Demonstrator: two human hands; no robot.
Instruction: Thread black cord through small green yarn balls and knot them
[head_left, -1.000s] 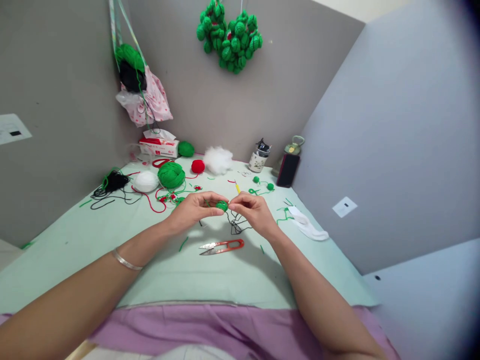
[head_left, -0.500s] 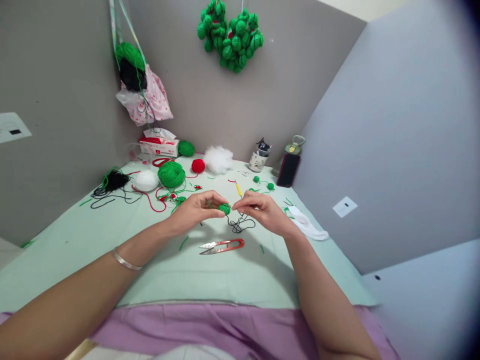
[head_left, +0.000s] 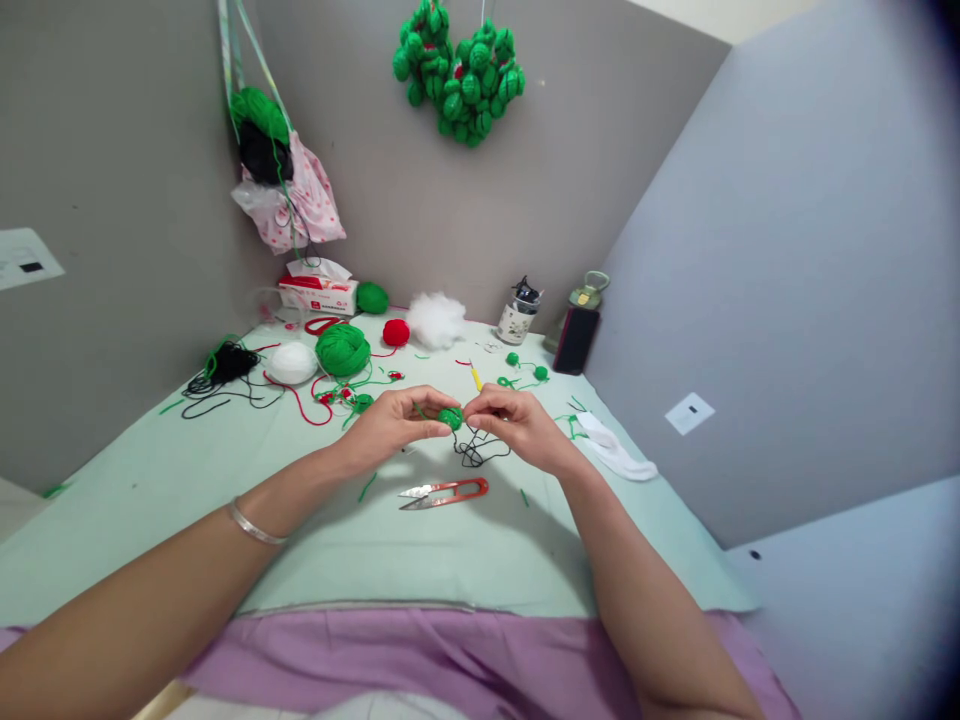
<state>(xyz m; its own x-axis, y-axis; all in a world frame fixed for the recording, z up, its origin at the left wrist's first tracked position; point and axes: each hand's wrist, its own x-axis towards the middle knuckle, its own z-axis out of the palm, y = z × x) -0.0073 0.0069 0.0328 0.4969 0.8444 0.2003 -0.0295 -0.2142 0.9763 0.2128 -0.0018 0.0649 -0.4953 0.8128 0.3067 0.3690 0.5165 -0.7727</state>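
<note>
My left hand (head_left: pixel 401 422) pinches a small green crocheted ball (head_left: pixel 450 418) between thumb and fingers. Right beside the ball, my right hand (head_left: pixel 506 418) has its thumb and forefinger pressed together; whatever they pinch is too small to make out. Black yarn (head_left: pixel 474 455) trails from the ball into a loose tangle on the table just below. Behind my right hand lies a yellow-handled crochet hook (head_left: pixel 476 378), partly covered. Thread snips (head_left: pixel 444 493) with orange handles rest on the cloth in front of both hands.
On the left of the table (head_left: pixel 337 560) sit green yarn (head_left: pixel 343 349), white yarn (head_left: pixel 292 362) and black yarn (head_left: pixel 231 362). Red yarn (head_left: pixel 396 332), white stuffing (head_left: pixel 437 320), a tissue box (head_left: pixel 319 295), a pen jar (head_left: pixel 519 318) and a phone (head_left: pixel 577 340) stand farther back. White fabric (head_left: pixel 615 447) lies right.
My right hand has moved slightly left, its fingertips now against the green ball. The ball has turned a little in my left hand.
</note>
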